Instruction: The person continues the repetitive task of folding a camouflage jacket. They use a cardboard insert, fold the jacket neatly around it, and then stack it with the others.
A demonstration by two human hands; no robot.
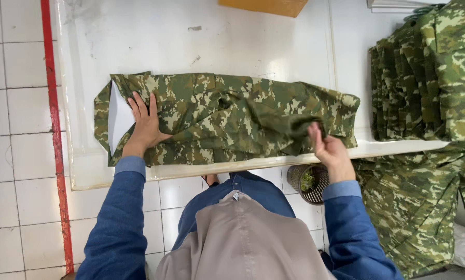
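Note:
A green camouflage garment lies lengthwise across a white table, partly folded. A white card or board shows inside its left end. My left hand rests flat on the garment's left part, fingers spread, right beside the white board. My right hand pinches a fold of the same garment near its right end, at the table's front edge. Both arms wear blue sleeves.
A pile of folded camouflage garments stands at the table's right. More camouflage cloth hangs below the table on the right. A mesh basket sits on the tiled floor under the edge. A brown box lies at the far side.

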